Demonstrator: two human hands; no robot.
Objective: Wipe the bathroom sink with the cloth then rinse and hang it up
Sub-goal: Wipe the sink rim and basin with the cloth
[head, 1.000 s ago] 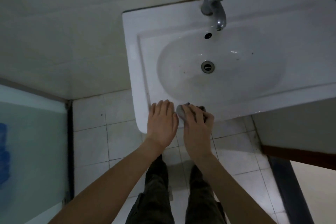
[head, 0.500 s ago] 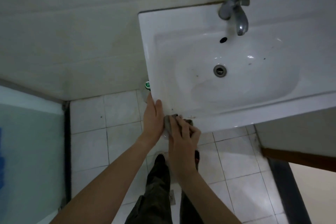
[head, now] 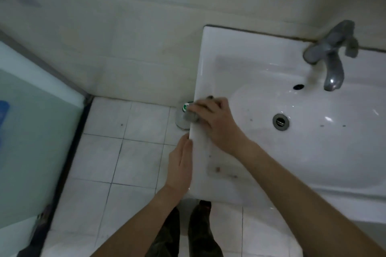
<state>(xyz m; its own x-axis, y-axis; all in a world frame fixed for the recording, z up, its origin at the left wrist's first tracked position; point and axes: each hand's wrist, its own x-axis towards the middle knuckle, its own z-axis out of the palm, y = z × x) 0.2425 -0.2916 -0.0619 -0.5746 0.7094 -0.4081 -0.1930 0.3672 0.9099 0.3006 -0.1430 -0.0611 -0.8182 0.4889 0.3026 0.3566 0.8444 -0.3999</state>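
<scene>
The white sink fills the right side, with a metal tap at the back and a drain in the bowl. My right hand presses a small grey cloth onto the sink's left rim, and most of the cloth is hidden under the fingers. My left hand lies flat with fingers together against the outer left edge of the sink, holding nothing. Dark specks and a brownish smear mark the rim near the front left corner.
A bottle with a green and white cap stands on the white tiled floor just left of the sink. A frosted glass panel runs along the left. My legs are below the sink front.
My right hand has slid the cloth from the sink's front edge round the corner and up the left rim. My left hand followed along the outer left edge. The view shifted left.
</scene>
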